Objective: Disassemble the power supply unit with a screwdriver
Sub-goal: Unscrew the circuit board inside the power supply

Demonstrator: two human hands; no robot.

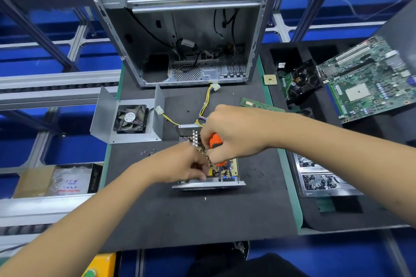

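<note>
Yellow-brown circuit board [233, 170] of the power supply unit [209, 183] lay bared in its shallow metal tray at the middle of the dark foam mat [202, 213], with its yellow wire bundle [206, 102] trailing away toward the open computer case [191, 47]. The screwdriver [216, 141] stood nearly upright over the near right part of the board, its long axis running from the orange handle down a dark shaft to a tip close behind the tray's front lip; the screw itself could not be made out. The right hand [234, 132] was the working one, directly above that spot, its fingers curled tight round the handle. The left hand [186, 164] lay just left of the shaft, fingers bent down onto the board near the front edge; whether they pinched anything was hidden. Judging by this, the next turn depended on keeping the shaft plumb over the screw while the left hand steadied the tray. Loose screws [147, 153] sat on the mat to the left, near the removed metal cover with its fan [130, 118]. A motherboard [369, 83] rested well apart at the right.
</note>
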